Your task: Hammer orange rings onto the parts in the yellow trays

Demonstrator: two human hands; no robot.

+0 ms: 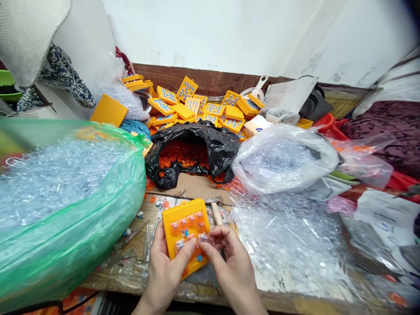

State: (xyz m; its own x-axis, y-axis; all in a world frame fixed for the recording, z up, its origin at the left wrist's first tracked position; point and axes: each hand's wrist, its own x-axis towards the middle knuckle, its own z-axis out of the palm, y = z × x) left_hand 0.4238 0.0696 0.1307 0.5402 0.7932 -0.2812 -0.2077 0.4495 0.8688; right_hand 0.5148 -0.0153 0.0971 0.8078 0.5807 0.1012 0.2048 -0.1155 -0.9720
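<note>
My left hand (168,267) grips a yellow-orange plastic tray (184,205) from its left side, thumb lying over the front. Rows of clear-and-orange pieces (192,220) sit in the tray, with small blue-and-white figures (186,233) among them. At the tray's right side, my right hand (233,267) pinches a small clear plastic piece (204,237) between thumb and forefinger, close to the tray's face. The fingertips partly cover this piece. Part of the tray's lower half is hidden by my left thumb.
A green bag (108,232) of clear pieces bulges on the left. Ahead, a black bag (223,148) holds orange discs (187,162). A white bag (285,183) and loose clear pieces (295,245) lie right. Several yellow trays (183,111) are heaped behind.
</note>
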